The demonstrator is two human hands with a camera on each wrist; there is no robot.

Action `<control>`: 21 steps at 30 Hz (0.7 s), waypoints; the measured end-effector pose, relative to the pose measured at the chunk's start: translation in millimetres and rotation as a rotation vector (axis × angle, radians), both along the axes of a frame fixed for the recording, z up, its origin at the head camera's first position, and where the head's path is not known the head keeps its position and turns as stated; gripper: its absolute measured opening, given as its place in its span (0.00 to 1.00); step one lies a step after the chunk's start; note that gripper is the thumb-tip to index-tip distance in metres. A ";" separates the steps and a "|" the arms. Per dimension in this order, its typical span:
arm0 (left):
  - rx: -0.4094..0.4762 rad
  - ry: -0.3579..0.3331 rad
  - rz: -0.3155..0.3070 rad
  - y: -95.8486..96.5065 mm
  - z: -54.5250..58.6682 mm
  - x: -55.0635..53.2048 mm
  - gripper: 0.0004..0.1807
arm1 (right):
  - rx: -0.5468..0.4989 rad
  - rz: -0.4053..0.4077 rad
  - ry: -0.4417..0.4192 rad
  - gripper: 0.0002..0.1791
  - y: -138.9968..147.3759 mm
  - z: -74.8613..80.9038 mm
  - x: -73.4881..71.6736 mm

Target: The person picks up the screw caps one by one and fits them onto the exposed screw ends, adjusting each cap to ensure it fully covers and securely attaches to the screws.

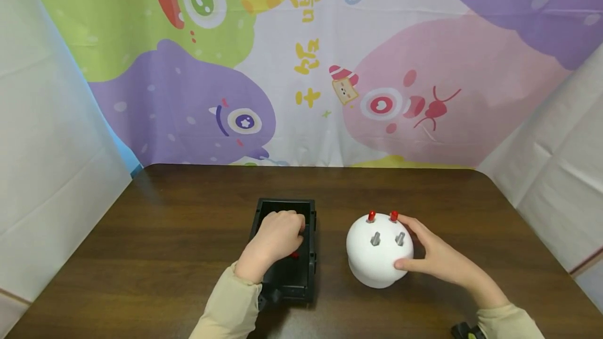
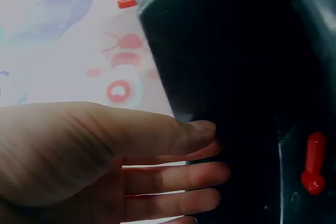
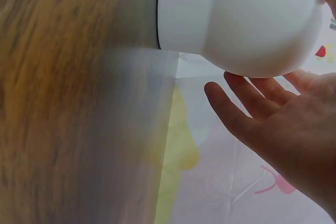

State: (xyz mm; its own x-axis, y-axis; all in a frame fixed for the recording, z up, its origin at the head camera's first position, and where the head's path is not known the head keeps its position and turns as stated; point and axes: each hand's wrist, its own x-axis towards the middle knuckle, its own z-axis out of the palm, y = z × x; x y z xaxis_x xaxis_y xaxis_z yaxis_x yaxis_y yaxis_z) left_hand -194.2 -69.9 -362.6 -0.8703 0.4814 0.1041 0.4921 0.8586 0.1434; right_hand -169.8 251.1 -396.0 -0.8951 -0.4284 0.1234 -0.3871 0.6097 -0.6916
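Observation:
My left hand (image 1: 277,237) is down in a black tray (image 1: 291,280), its thumb lying along the fingers in the left wrist view and no held thing showing there. A small red cap-like piece (image 2: 314,163) lies on the tray floor, apart from the fingertips. To the right stands a white domed object (image 1: 374,260) with metal posts on top. Two posts carry red caps (image 1: 371,216); the two nearer ones are bare metal (image 1: 375,239). My right hand (image 1: 435,252) holds the dome's right side, thumb in front and fingers round the back.
Both things stand on a dark brown wooden table (image 1: 165,255). A printed cartoon curtain (image 1: 301,135) hangs behind its far edge, with white cloth (image 1: 52,171) at the left side and more at the right. A black strap (image 1: 466,330) shows by the right sleeve.

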 end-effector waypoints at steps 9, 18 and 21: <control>-0.009 -0.108 -0.001 2.0 -7.5 -1.2 0.07 | -0.010 0.009 -0.003 0.45 1.0 -0.2 -0.3; -0.018 -0.142 0.004 5.3 -12.3 -3.5 0.12 | -0.014 0.018 -0.009 0.46 -0.1 2.5 1.1; -0.021 -0.155 0.004 5.0 -13.3 -3.1 0.12 | -0.014 0.018 -0.007 0.46 -0.9 3.0 1.7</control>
State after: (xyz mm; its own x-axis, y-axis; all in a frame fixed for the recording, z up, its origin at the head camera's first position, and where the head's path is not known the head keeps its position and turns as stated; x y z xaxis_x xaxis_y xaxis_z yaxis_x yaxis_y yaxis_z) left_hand -197.3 -64.9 -375.9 -0.8770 0.4787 -0.0421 0.4621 0.8641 0.1995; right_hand -168.1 250.2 -393.1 -0.8879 -0.4431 0.1235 -0.3936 0.5928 -0.7027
